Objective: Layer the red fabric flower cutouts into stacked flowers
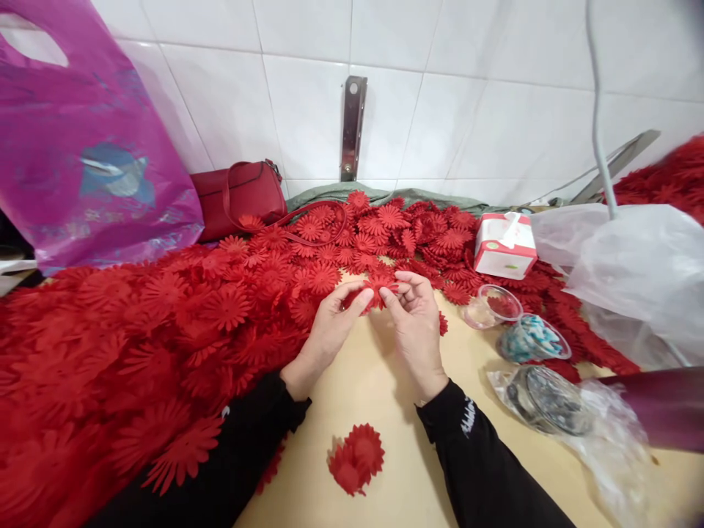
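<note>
My left hand (pixel 330 326) and my right hand (pixel 415 319) meet over the tan table (pixel 379 381), both pinching one red fabric flower (pixel 377 287) between their fingertips. Black sleeves cover both my arms. A large heap of red fabric flowers (pixel 165 323) spreads from the left edge to the back of the table, right beside my left hand. A small finished-looking red flower cluster (pixel 356 456) lies alone on the table between my forearms.
A red handbag (pixel 239 194) and a purple plastic bag (pixel 82 147) stand at the back left. At right sit a tissue box (pixel 504 246), a clear cup (pixel 491 306), a container of blue-white bits (pixel 531 339), a bagged dark-rimmed dish (pixel 547 400) and a clear plastic bag (pixel 638 271).
</note>
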Demonstrator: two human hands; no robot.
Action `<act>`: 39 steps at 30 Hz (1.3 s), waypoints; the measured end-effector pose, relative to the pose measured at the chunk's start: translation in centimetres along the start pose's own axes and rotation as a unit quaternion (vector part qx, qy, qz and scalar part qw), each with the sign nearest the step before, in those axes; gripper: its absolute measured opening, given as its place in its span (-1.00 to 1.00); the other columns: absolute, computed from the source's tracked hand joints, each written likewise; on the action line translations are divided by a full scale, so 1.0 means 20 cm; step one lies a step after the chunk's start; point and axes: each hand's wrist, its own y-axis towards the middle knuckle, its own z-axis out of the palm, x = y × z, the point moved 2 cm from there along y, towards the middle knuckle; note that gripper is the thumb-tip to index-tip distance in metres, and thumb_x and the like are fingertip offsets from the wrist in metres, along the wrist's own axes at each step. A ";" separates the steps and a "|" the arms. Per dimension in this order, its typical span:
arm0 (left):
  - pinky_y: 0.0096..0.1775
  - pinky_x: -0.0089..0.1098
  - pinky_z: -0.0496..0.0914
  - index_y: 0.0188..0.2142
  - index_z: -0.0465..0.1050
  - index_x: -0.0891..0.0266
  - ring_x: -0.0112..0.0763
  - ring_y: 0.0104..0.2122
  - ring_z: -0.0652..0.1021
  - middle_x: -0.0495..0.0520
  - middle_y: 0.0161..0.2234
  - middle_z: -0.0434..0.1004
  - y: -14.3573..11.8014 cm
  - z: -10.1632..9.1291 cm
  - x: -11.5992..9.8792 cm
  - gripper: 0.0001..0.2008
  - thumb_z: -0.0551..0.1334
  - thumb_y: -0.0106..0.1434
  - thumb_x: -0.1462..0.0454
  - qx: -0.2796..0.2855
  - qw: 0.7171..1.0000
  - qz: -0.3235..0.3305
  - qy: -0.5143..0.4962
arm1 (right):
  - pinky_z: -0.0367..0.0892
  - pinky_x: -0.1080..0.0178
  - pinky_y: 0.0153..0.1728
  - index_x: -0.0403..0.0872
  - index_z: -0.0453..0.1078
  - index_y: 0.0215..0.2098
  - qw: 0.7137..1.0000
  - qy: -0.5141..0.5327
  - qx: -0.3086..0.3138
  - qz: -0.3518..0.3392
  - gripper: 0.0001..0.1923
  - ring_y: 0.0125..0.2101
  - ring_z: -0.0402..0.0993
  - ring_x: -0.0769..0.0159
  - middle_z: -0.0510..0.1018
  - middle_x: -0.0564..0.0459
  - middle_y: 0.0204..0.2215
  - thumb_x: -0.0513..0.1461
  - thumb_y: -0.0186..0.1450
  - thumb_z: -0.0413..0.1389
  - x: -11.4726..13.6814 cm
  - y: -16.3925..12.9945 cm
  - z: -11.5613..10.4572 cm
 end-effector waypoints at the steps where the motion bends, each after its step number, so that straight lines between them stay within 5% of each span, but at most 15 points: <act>1: -0.06 -0.33 0.44 -0.21 0.63 0.24 -0.31 -0.14 0.56 0.10 -0.15 0.65 0.00 0.00 0.00 -0.73 0.42 0.24 0.09 0.009 1.000 0.002 0.001 | 0.38 0.31 -0.30 0.00 0.35 -0.08 1.000 -0.008 0.007 -0.005 -0.66 -0.37 0.43 0.39 0.48 0.20 -0.38 -0.19 0.25 0.33 0.00 0.00 0.01; 6: -0.12 -0.37 0.38 -0.39 0.56 0.23 -0.41 -0.30 0.48 -0.02 -0.36 0.57 0.01 -0.01 0.02 -0.76 0.47 0.18 0.12 0.001 0.999 0.004 -0.051 | 0.43 0.25 -0.20 0.01 0.37 -0.04 0.994 -0.086 0.029 -0.059 -0.73 -0.29 0.49 0.33 0.53 0.14 -0.30 -0.17 0.33 0.27 0.03 -0.05 0.03; 10: -0.10 -0.37 0.38 -0.35 0.56 0.24 -0.43 -0.29 0.48 -0.03 -0.33 0.57 0.00 -0.01 0.00 -0.73 0.48 0.18 0.10 -0.018 0.995 -0.003 -0.095 | 0.43 0.16 -0.06 0.02 0.50 -0.01 0.968 -0.206 0.043 -0.138 -0.77 -0.15 0.50 0.26 0.58 0.00 -0.09 -0.17 0.37 0.24 0.05 -0.06 0.03; 12: -0.09 -0.37 0.38 -0.34 0.57 0.25 -0.44 -0.29 0.48 -0.02 -0.33 0.58 0.01 -0.01 0.00 -0.70 0.50 0.15 0.08 -0.016 0.995 -0.011 -0.099 | 0.43 0.16 -0.07 -0.01 0.54 -0.11 0.967 -0.212 0.045 -0.134 -0.85 -0.16 0.51 0.25 0.59 0.00 -0.15 -0.16 0.39 0.21 0.04 -0.05 0.02; 16: -0.12 -0.35 0.39 -0.33 0.59 0.26 -0.43 -0.31 0.48 0.00 -0.33 0.58 0.00 0.00 0.01 -0.67 0.51 0.12 0.06 0.005 0.994 -0.048 -0.095 | 0.43 0.16 -0.12 -0.06 0.50 -0.23 0.982 -0.171 -0.038 -0.078 -0.84 -0.26 0.50 0.27 0.59 0.04 -0.28 -0.13 0.38 0.20 0.02 0.00 -0.03; 19: -0.09 -0.33 0.40 -0.28 0.61 0.25 -0.39 -0.27 0.52 0.04 -0.28 0.62 0.00 0.01 0.00 -0.66 0.49 0.16 0.03 0.010 0.996 -0.042 -0.084 | 0.47 0.13 -0.11 -0.06 0.49 -0.12 0.978 -0.152 -0.096 -0.103 -0.79 -0.24 0.53 0.26 0.61 0.00 -0.22 -0.11 0.39 0.19 0.06 -0.02 -0.03; 23: -0.10 -0.30 0.42 -0.32 0.60 0.24 -0.32 -0.27 0.54 0.03 -0.36 0.59 -0.01 0.02 0.00 -0.60 0.50 0.11 -0.04 0.030 0.996 -0.019 -0.084 | 0.40 -0.02 0.21 0.06 0.46 0.19 0.957 -0.191 0.116 -0.187 -0.67 0.17 0.50 0.14 0.53 -0.10 0.21 -0.19 0.47 0.11 0.14 -0.11 0.09; 26: 0.03 -0.26 0.42 -0.28 0.60 0.19 -0.30 -0.16 0.55 0.04 -0.27 0.60 0.00 0.01 0.01 -0.62 0.51 0.11 -0.03 -0.033 0.991 -0.002 -0.127 | 0.28 -0.08 0.31 0.09 0.46 0.21 0.932 -0.242 0.086 -0.254 -0.63 0.31 0.34 0.10 0.41 -0.11 0.30 -0.19 0.45 0.14 0.16 -0.15 0.11; 29: 0.10 -0.26 0.39 -0.32 0.59 0.18 -0.32 -0.13 0.54 0.05 -0.23 0.60 0.01 0.00 0.02 -0.62 0.53 0.08 -0.03 -0.030 0.990 -0.013 -0.136 | 0.42 -0.03 0.12 0.02 0.48 0.14 0.949 -0.263 0.006 -0.172 -0.59 0.10 0.47 0.09 0.50 -0.14 0.11 -0.07 0.35 0.27 0.09 -0.11 0.07; 32: 0.14 -0.26 0.37 -0.31 0.59 0.19 -0.31 -0.10 0.53 0.06 -0.20 0.59 0.01 0.01 0.03 -0.61 0.49 0.13 -0.06 0.005 0.992 -0.013 -0.129 | 0.46 0.11 -0.10 -0.04 0.52 -0.06 0.981 -0.183 0.030 -0.053 -0.69 -0.22 0.51 0.24 0.58 0.00 -0.20 -0.03 0.34 0.27 0.02 -0.05 0.03; 37: 0.23 -0.24 0.29 -0.20 0.56 0.16 -0.28 0.02 0.51 0.09 -0.09 0.57 0.00 0.00 0.05 -0.66 0.43 0.24 -0.02 -0.003 0.993 -0.021 -0.114 | 0.44 0.17 -0.10 -0.01 0.50 -0.11 0.982 -0.122 -0.082 -0.114 -0.83 -0.26 0.51 0.32 0.56 0.06 -0.22 -0.11 0.39 0.24 0.09 -0.05 0.01; 39: 0.25 -0.22 0.28 -0.16 0.54 0.15 -0.25 0.07 0.50 0.09 -0.04 0.56 -0.01 0.00 0.06 -0.68 0.45 0.23 0.04 -0.001 0.988 -0.044 -0.147 | 0.48 0.12 -0.04 0.05 0.47 0.05 0.984 -0.125 -0.031 -0.126 -0.77 -0.19 0.57 0.28 0.60 0.01 -0.09 -0.15 0.44 0.18 0.15 -0.09 0.06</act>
